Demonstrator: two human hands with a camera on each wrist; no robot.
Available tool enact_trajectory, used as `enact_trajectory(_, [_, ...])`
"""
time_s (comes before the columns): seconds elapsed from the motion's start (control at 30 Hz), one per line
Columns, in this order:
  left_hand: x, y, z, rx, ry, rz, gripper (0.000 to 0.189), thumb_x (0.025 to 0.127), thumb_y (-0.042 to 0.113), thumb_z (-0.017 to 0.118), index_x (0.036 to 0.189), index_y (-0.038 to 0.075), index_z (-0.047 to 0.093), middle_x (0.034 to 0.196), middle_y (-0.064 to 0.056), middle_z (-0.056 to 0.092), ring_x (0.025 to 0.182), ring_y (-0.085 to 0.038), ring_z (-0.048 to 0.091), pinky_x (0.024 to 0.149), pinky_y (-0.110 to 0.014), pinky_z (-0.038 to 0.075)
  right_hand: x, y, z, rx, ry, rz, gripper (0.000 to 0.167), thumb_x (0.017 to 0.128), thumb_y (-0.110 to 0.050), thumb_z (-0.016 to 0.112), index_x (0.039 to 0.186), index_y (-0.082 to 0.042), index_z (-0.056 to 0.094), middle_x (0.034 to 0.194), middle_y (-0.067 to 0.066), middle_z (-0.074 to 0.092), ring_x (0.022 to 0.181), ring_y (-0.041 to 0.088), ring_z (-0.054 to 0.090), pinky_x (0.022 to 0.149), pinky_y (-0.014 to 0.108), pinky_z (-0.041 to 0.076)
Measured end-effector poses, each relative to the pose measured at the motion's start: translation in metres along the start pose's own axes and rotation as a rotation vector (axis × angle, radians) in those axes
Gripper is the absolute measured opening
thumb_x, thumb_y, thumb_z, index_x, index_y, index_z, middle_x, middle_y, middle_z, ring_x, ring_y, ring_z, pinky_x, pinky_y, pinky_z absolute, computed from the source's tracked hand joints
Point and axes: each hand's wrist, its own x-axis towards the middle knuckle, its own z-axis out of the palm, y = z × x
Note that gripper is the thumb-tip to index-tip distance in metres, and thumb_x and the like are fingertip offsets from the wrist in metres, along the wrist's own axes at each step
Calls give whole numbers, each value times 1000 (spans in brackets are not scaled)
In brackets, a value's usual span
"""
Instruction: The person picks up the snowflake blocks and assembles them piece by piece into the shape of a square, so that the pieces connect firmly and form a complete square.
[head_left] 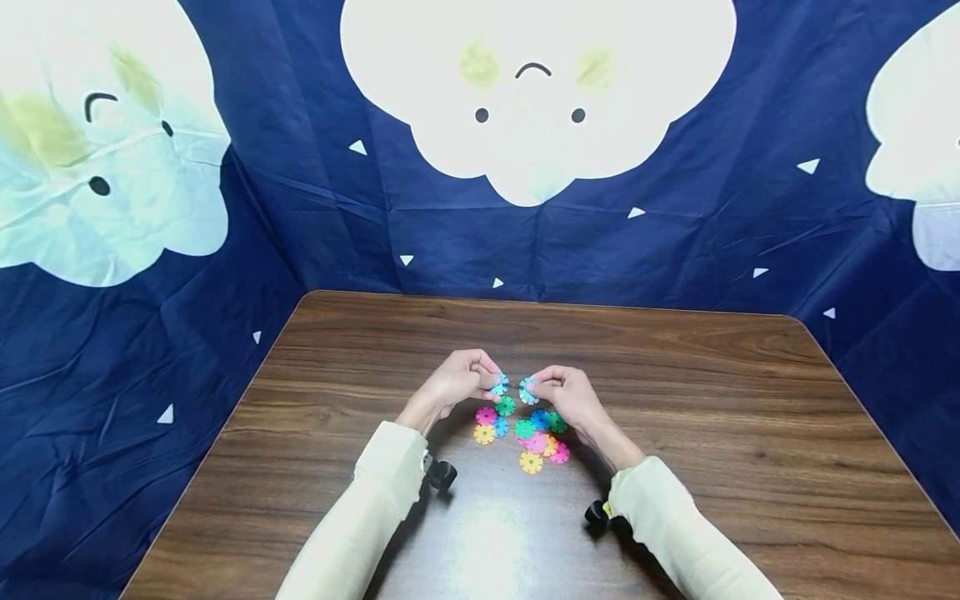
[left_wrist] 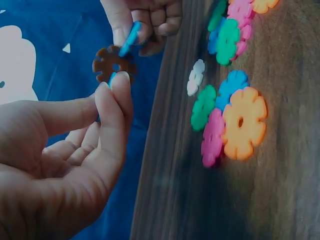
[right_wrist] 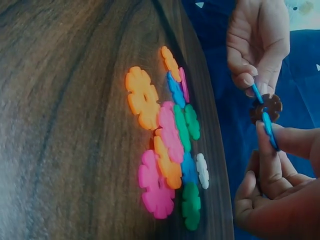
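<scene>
Between thumb and finger my left hand (head_left: 463,380) pinches a light-blue flower-shaped plastic disc (head_left: 500,384). My right hand (head_left: 572,398) likewise pinches a second blue notched disc (head_left: 528,391), seen nearly edge-on in the right wrist view. Between the two stands a brown notched disc (left_wrist: 102,64) with a hole in its middle. Both blue discs meet its rim at opposite sides, as the right wrist view shows. How deep the notches sit in each other is partly hidden by the fingertips. The joined pieces are held above the table.
Below the hands, loose flower discs lie on the wooden table (head_left: 360,400). A yellow-orange disc (head_left: 484,434), a pink disc (head_left: 486,415) and a blue one are on the left. An overlapping pile (head_left: 536,442) lies right. A white disc (right_wrist: 202,171) lies near the others. Blue cloth (head_left: 450,242) hangs behind.
</scene>
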Motion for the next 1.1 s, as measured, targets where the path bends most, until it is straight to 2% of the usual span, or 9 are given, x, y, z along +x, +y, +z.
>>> enact_trajectory(0.17, [0,-1,0,6,6,-1,7,92,-4,55,98,-7,56,85,-13,59,69,-17,66,77,-35,59,1,1,2,3,-1,4,15,87,-18,68,93,-4,70,86,5,70,88,25,59,75,33,48])
enact_trajectory(0.43, [0,-2,2,1,5,-14,7,91,-4,53,97,-6,56,86,-13,60,68,-17,67,78,-35,58,1,1,-2,10,11,57,18,86,-26,70,93,-9,72,96,4,69,97,24,58,84,39,48])
enact_trajectory(0.6, [0,-5,-1,-16,-3,-28,7,93,-4,53,98,-6,55,84,-11,59,70,-17,67,80,-35,58,2,-1,-2,-17,-23,51,22,87,-32,69,96,-12,72,102,4,68,101,25,57,86,39,46])
enact_trajectory(0.73, [1,-8,-7,-72,-34,-38,10,94,-2,52,103,-5,54,85,-10,59,74,-16,66,83,-34,57,4,-3,-1,-19,-57,26,31,91,-41,62,101,-12,70,101,4,65,102,28,56,89,41,45])
enact_trajectory(0.83, [2,-10,-12,-110,-26,-35,13,94,0,53,106,-5,53,88,-8,59,75,-15,65,81,-30,57,6,-2,0,-1,-67,3,37,96,-44,53,105,-10,66,102,8,64,103,30,57,92,43,47])
enact_trajectory(0.93, [2,-11,-18,-124,4,-27,14,94,0,53,107,-6,54,89,-7,59,73,-13,64,76,-25,56,8,3,0,-19,-58,-28,33,99,-38,50,108,-10,64,105,9,65,103,27,60,88,40,50])
enact_trajectory(1.03, [2,-10,-24,-134,25,-25,15,94,0,53,107,-6,54,89,-6,59,73,-14,64,75,-24,55,10,9,2,-101,-46,-86,24,98,-31,54,107,-11,65,104,10,66,92,24,59,75,33,48])
enact_trajectory(1.1, [2,-9,-26,-134,32,-24,15,94,0,54,108,-6,54,88,-6,59,74,-14,64,75,-24,55,12,11,4,-171,-41,-139,19,96,-27,59,105,-12,66,102,8,66,87,21,58,71,30,47])
